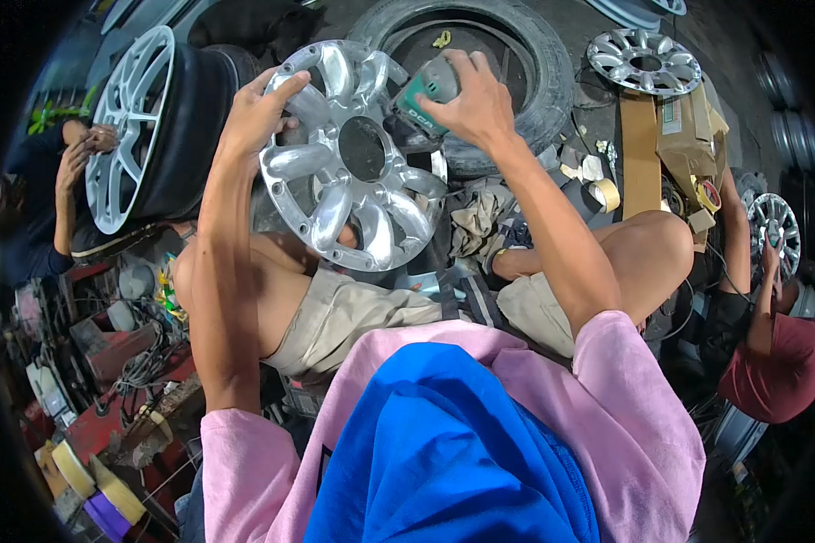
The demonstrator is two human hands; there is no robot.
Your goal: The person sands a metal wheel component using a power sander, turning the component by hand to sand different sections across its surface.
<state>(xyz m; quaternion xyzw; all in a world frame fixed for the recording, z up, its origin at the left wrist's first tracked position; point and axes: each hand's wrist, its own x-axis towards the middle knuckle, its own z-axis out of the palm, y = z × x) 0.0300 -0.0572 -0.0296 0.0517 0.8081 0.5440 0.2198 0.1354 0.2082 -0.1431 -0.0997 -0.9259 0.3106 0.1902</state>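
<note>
Cluttered workshop floor surrounds the seated person, with a black-barrelled wheel standing at the left under another person's hands and a worn tyre lying flat ahead. Smaller than these, a bright metal wheel face is tilted up in front of the person's bent legs, its rounded spokes meeting round an open centre. Beyond the right knee, a similar wheel face rests over cardboard. Next in size comes the green power tool, just beside the right edge of the held wheel face; whether its working end touches the metal cannot be told. The right hand is wrapped round the tool's body, and the left hand grips the outer rim at its upper left. For good work, the left grip should be firm and clear of the tool's path, pressure light and even along each curved spoke, with care at the small rim holes, where the tool could catch.
</note>
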